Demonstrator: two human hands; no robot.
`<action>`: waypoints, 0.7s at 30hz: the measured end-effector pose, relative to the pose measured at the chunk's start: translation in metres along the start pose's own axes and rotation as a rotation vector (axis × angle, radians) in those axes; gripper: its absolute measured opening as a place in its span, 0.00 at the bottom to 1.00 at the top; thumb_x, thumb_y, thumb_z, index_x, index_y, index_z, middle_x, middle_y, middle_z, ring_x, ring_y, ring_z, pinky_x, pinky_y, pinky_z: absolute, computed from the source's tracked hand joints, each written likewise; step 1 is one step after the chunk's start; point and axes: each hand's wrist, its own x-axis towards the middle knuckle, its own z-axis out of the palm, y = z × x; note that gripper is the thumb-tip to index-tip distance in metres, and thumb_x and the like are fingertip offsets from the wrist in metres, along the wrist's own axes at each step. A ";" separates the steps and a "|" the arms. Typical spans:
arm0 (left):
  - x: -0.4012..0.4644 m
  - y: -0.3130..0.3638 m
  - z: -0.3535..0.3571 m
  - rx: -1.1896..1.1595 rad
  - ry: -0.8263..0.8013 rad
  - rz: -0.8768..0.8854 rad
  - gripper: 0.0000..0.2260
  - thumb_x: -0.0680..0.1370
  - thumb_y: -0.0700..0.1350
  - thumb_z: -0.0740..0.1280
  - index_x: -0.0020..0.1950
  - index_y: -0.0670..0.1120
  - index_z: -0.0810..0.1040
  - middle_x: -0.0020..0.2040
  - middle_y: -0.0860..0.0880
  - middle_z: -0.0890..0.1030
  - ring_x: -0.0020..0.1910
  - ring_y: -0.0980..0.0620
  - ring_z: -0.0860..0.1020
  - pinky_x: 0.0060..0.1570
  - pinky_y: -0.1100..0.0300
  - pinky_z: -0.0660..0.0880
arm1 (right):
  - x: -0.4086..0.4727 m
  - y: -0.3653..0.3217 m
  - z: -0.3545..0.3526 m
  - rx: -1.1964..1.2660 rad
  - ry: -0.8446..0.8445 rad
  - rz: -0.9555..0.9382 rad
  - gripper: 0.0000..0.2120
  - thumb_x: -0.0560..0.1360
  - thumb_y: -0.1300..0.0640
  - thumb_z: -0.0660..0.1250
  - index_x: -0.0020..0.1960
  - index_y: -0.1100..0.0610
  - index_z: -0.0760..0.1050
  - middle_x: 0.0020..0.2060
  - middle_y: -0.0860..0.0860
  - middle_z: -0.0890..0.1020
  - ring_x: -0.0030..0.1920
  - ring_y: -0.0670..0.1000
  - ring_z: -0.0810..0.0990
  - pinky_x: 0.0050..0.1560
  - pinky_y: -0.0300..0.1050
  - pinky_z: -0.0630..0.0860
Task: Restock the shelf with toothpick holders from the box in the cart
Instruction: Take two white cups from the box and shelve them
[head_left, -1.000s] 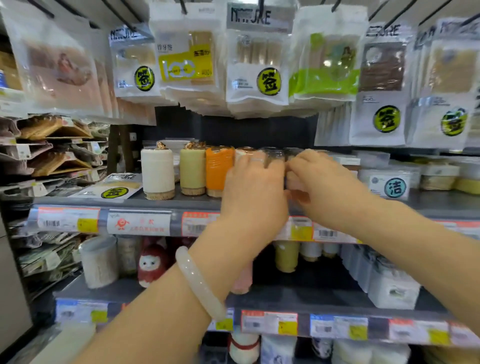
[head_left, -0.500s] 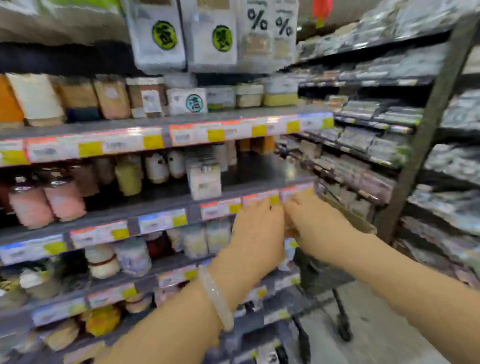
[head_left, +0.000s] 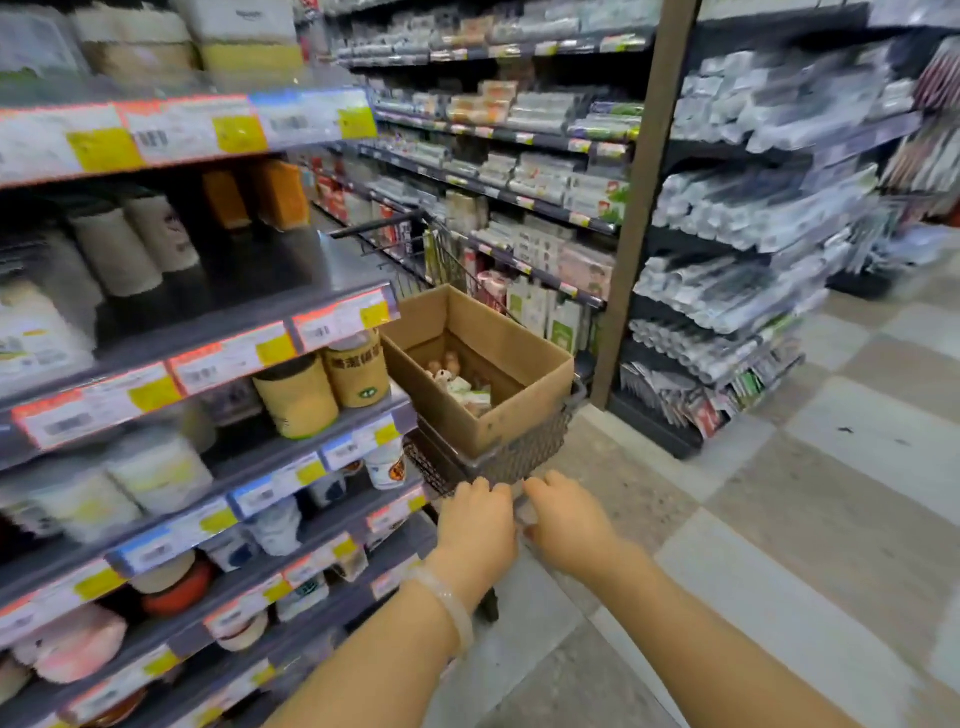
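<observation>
The near left shelves (head_left: 218, 332) and their goods are smeared by motion blur, so the price labels cannot be read. Inside the box (head_left: 498, 358), the small items (head_left: 457, 382) are too small to identify. The cart (head_left: 493, 457) beneath is mostly hidden. Both hands' (head_left: 478, 519) fingertips curl out of sight, so any grip is unclear.

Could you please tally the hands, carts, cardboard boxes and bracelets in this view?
Hands: 2, the left hand and the right hand
Cart: 1
Cardboard box: 1
Bracelet: 1
Total: 5
</observation>
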 end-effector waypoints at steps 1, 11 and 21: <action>0.012 0.002 0.004 0.000 -0.007 -0.010 0.13 0.79 0.46 0.61 0.62 0.44 0.69 0.61 0.43 0.71 0.62 0.41 0.69 0.57 0.49 0.69 | 0.011 0.009 0.005 0.023 0.003 0.022 0.10 0.76 0.58 0.64 0.56 0.56 0.68 0.55 0.56 0.72 0.53 0.57 0.72 0.44 0.46 0.66; 0.155 -0.012 0.006 -0.020 -0.086 -0.085 0.16 0.80 0.46 0.61 0.67 0.46 0.68 0.65 0.44 0.70 0.65 0.43 0.67 0.61 0.51 0.68 | 0.147 0.064 -0.004 0.123 -0.068 0.067 0.09 0.76 0.60 0.60 0.41 0.50 0.63 0.52 0.55 0.72 0.55 0.57 0.73 0.38 0.42 0.64; 0.265 -0.053 -0.009 -0.136 -0.046 -0.283 0.12 0.78 0.49 0.62 0.60 0.47 0.72 0.60 0.46 0.74 0.61 0.44 0.71 0.55 0.51 0.72 | 0.294 0.083 -0.029 0.167 -0.105 -0.048 0.15 0.76 0.58 0.63 0.62 0.57 0.70 0.60 0.55 0.74 0.58 0.57 0.74 0.53 0.47 0.72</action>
